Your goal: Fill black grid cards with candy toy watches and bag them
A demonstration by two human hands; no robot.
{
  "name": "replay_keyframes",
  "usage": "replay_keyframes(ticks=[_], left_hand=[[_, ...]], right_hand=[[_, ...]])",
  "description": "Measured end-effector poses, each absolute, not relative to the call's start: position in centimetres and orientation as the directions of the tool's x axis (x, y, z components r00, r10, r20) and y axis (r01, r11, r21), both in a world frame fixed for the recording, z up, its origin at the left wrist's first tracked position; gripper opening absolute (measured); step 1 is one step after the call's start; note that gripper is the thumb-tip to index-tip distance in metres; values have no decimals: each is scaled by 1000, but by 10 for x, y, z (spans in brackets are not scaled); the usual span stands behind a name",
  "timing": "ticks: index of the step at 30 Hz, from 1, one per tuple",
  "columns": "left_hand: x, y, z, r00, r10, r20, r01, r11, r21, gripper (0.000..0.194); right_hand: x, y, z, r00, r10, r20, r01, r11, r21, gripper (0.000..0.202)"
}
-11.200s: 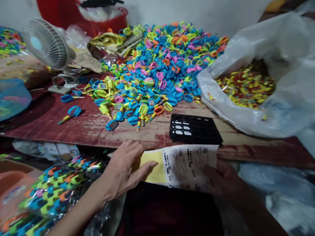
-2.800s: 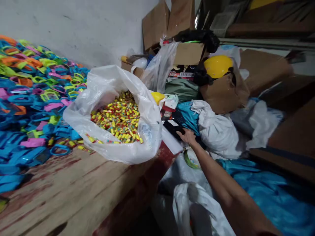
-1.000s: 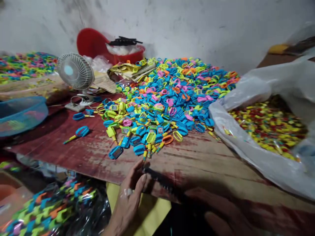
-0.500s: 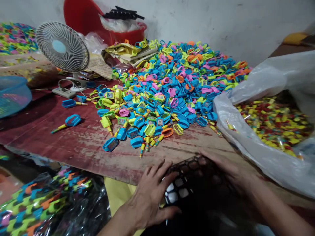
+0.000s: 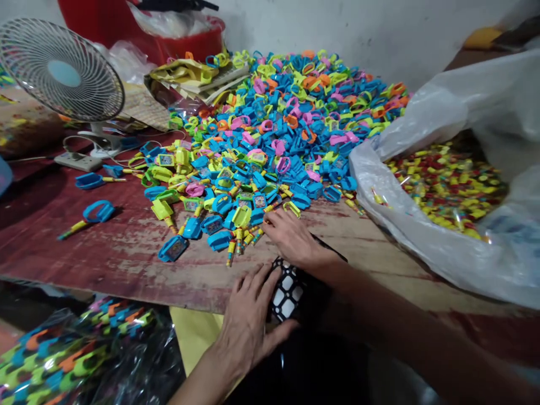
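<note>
My left hand [image 5: 248, 318] lies at the lower middle, thumb and fingers spread, against a black item with a white patterned part [image 5: 287, 295]. My right hand [image 5: 291, 236] reaches across to the front edge of a heap of colourful plastic toy watches [image 5: 295, 129]. Its fingers are curled round an orange toy watch [image 5: 267, 221], mostly hidden beneath them. Beside those fingers lie a lime watch [image 5: 242, 216] and several small yellow tubes with coloured beads [image 5: 230, 252]. The black item is dark and its shape is unclear.
A fan [image 5: 63, 73] and a power strip [image 5: 78, 161] stand at the left of the table [image 5: 126, 247]. On the right, a white plastic bag [image 5: 405, 216] holds many small yellow and red pieces. Bagged colourful parts [image 5: 54, 360] lie below the table at lower left.
My right hand has moved left and forward from the black item to the heap's front edge and closed on the orange watch. The view has shifted to the right.
</note>
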State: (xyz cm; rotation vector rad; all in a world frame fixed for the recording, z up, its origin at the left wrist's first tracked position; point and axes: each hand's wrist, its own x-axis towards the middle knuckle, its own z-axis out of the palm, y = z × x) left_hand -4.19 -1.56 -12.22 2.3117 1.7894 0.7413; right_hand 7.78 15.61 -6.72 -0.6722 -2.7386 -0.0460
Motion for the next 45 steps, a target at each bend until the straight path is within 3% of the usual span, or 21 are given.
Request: replay_keyframes(ticks=[3, 6, 9, 12, 15, 18, 23, 27, 29, 32, 35, 38, 43, 45], left_hand=[[-46, -18, -121, 163, 935, 314, 865, -289, 410, 81], [-50, -20, -120, 139, 932, 335, 876, -274, 397, 82], [-54, -21, -120, 111, 924, 367, 887, -259, 383, 80], [-55, -22, -123, 66, 911, 408, 905, -227, 360, 76], [-54, -23, -125, -8, 895, 446, 918, -170, 357, 68], [-53, -23, -124, -40, 907, 420, 913, -137, 384, 66], [-55, -18, -119, -19, 934, 357, 916, -127, 381, 60], [-54, -12, -117, -22, 940, 341, 919, -115, 377, 56], [-48, -11, -117, -43, 936, 350, 923, -96, 372, 54], [-34, -14, -118, -96, 916, 389, 922, -66, 381, 53], [-23, -18, -124, -108, 899, 424, 930, -60, 363, 51], [-26, -16, -128, 1, 907, 421, 927, -158, 339, 45], [-63, 11, -116, 282, 911, 302, 877, -372, 303, 57], [-76, 23, -110, 335, 911, 239, 870, -397, 293, 60]], right_hand=[[55, 158, -81, -844, 478, 244, 515, 849, 121, 23], [63, 164, -81, -835, 450, 318, 511, 848, 141, 19], [92, 159, -71, -749, 426, 508, 493, 870, -3, 18], [129, 138, -68, -560, 544, 625, 566, 802, -191, 22], [155, 114, -78, -561, 634, 533, 577, 760, -297, 23], [163, 98, -92, -661, 633, 403, 486, 770, -413, 25], [159, 89, -90, -728, 567, 385, 413, 812, -413, 34], [147, 79, -82, -482, 793, 373, 663, 608, -437, 18], [135, 72, -85, -389, 869, 307, 811, 481, -334, 23], [119, 69, -90, -339, 918, 208, 892, 384, -239, 18], [117, 74, -89, -281, 954, 110, 880, 301, -367, 11], [135, 83, -80, -253, 967, 42, 791, 231, -566, 9], [179, 108, -63, -56, 996, 70, 561, 90, -823, 32], [190, 121, -63, 2, 998, 58, 510, 49, -859, 36]])
